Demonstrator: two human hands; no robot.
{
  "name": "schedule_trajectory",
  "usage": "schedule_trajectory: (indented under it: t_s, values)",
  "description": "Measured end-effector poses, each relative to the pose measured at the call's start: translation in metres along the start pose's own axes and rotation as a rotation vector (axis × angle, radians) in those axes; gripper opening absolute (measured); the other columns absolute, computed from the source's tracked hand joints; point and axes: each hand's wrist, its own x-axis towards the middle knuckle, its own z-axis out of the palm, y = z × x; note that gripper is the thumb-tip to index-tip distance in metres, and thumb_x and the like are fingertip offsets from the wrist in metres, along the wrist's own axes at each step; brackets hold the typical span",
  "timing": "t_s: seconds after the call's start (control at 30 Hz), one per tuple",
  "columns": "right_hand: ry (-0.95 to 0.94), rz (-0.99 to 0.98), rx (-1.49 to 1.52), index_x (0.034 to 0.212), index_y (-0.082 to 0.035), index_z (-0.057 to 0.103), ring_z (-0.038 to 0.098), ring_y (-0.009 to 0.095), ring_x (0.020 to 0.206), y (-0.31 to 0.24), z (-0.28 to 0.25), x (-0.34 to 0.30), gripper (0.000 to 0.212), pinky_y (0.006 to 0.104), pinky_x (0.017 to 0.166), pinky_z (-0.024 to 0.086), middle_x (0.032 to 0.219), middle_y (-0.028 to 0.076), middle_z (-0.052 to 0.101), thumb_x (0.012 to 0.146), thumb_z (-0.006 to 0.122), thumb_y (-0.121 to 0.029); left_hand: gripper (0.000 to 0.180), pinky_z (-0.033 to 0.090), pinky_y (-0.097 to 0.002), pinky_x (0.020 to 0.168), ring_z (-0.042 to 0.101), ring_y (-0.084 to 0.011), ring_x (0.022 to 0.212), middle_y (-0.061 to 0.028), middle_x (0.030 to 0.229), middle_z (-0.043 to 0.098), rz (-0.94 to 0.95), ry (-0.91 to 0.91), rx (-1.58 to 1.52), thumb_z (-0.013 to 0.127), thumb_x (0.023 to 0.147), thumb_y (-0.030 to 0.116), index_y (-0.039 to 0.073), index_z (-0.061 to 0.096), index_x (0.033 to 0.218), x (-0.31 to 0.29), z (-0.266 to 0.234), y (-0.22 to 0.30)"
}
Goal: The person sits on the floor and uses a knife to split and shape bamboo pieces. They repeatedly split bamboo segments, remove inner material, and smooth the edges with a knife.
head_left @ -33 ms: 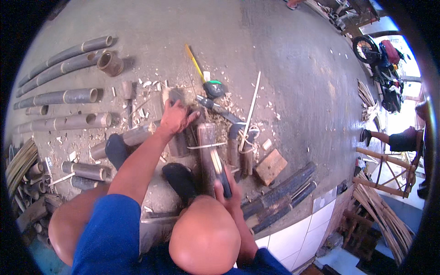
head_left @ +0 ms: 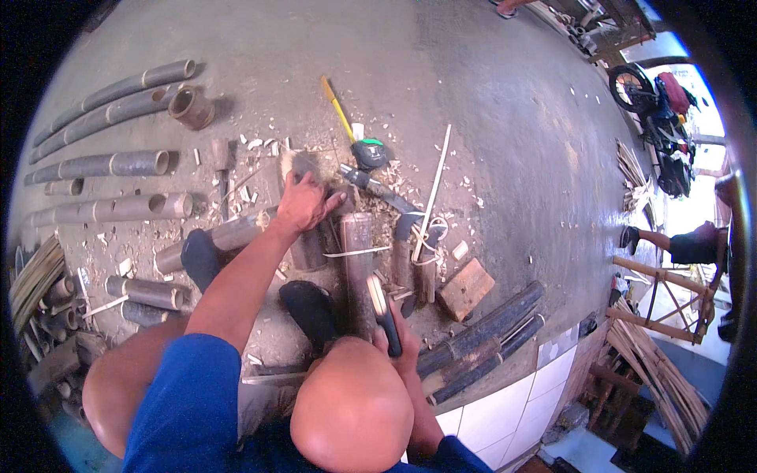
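My left hand [head_left: 303,206] is bent over the end of a dark bamboo piece [head_left: 309,246], fingers curled on it and thumb out to the right. Just right of it lies a thicker bamboo tube [head_left: 357,236] with a thin pale strip [head_left: 359,253] across it. My right hand [head_left: 404,335] grips a black-handled tool [head_left: 385,317] with a narrow pale front part, beside that tube. Its exact kind is unclear. My knee hides the tube's near end. A hammer [head_left: 378,189] lies beyond the tube.
A yellow tape measure [head_left: 368,154] lies among wood shavings. Several bamboo tubes [head_left: 134,165] rest at left, with more dark lengths [head_left: 481,335] at right. A wooden block [head_left: 467,289] sits nearby. A motorcycle [head_left: 662,130] and a person's leg [head_left: 654,238] show far right.
My right hand has drawn the black-handled tool back toward me and slightly right, along the bamboo tube. My left hand stays in place.
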Motion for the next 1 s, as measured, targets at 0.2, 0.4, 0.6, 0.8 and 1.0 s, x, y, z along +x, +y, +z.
schedule_trajectory:
  t_s: [0.2,0.4,0.6,0.8,1.0]
  values:
    - [-0.031,0.043,0.013,0.140,0.000,0.055,0.074,0.036,0.083,0.007,0.015,0.037,0.054,0.0393,0.072,0.058,0.095,0.024,0.071,0.093,0.067,-0.024,0.064,0.025,-0.0539,0.114,0.052,-0.0312,0.127,-0.0175,0.105,0.073,-0.014,-0.030,0.012,0.035,0.105,0.053,0.000,0.068,0.117,0.007,-0.003,0.003]
    - [0.046,0.005,0.041,0.137,0.002,0.057,0.074,0.036,0.079,-0.004,0.057,0.101,0.052,0.0427,0.069,0.057,0.089,0.025,0.071,0.093,0.067,-0.022,0.086,0.019,-0.0573,0.120,0.048,-0.0379,0.134,-0.0172,0.121,0.070,-0.009,-0.168,0.063,0.055,0.086,0.071,-0.001,0.059,0.134,0.001,-0.015,0.005]
    - [-0.010,0.025,0.068,0.138,0.003,0.056,0.074,0.037,0.088,-0.010,0.020,0.049,0.053,0.0412,0.075,0.058,0.102,0.026,0.072,0.094,0.067,-0.024,0.094,0.018,-0.0596,0.120,0.043,-0.0392,0.141,-0.0181,0.124,0.069,-0.029,-0.175,0.013,0.071,0.074,0.068,0.001,0.055,0.139,0.006,-0.011,-0.002]
    - [-0.013,0.004,-0.022,0.143,0.001,0.051,0.074,0.034,0.088,-0.021,-0.011,0.001,0.056,0.0396,0.077,0.058,0.105,0.025,0.072,0.094,0.065,-0.022,0.087,0.018,-0.0592,0.119,0.044,-0.0392,0.141,-0.0170,0.119,0.072,-0.099,-0.211,0.003,0.081,0.070,0.056,0.005,0.056,0.137,0.010,-0.006,0.004]
    - [-0.002,-0.022,-0.002,0.142,0.000,0.051,0.073,0.035,0.080,-0.002,0.039,0.080,0.053,0.0385,0.074,0.058,0.096,0.022,0.073,0.095,0.064,-0.022,0.076,0.023,-0.0586,0.115,0.051,-0.0369,0.133,-0.0146,0.111,0.074,-0.128,-0.163,-0.038,0.084,0.068,0.051,0.007,0.063,0.126,0.004,-0.012,0.007]
